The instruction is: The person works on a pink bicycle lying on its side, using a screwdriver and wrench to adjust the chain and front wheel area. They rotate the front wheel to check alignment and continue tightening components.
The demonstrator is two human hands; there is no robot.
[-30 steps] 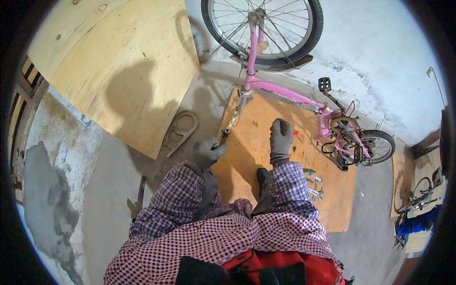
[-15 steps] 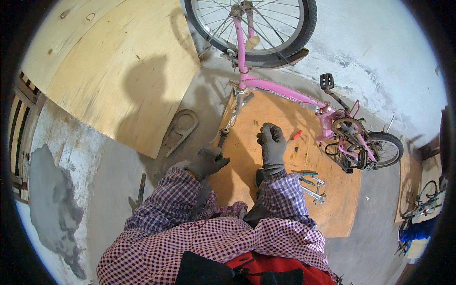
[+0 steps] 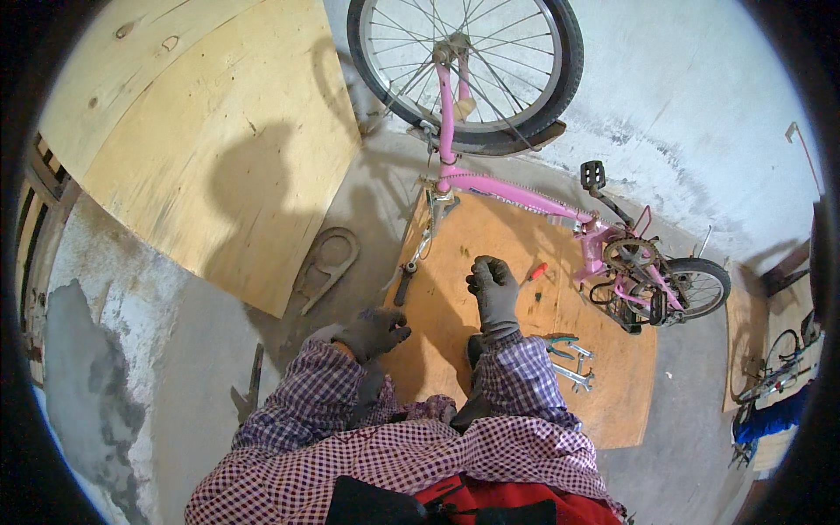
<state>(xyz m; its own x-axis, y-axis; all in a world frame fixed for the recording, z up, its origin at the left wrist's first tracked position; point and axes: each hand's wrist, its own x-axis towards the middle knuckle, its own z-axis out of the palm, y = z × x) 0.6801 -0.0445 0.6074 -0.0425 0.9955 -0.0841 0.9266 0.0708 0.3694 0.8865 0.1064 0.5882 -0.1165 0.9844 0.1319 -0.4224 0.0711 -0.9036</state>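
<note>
Both my hands wear dark grey gloves. My left hand hovers near the left edge of the orange-brown board, its fingers loosely bent with a small gap to the thumb; nothing shows in it. Over the middle of the board, my right hand is closed with the fingers curled in. Whatever it may hold is hidden. Beyond my hands, a pink bicycle stands upside down with its large wheel up in the air. A red-handled screwdriver lies just right of my right hand.
Pliers and several wrenches lie on the board's right part. The bicycle's handlebar grip rests at its left edge. A curved flat part and a dark long tool lie on the floor. A plywood sheet leans at left.
The view has tipped slightly, so the bicycle and board sit lower in the picture. My left hand's thumb and fingers have drawn closer together. My right hand stays closed.
</note>
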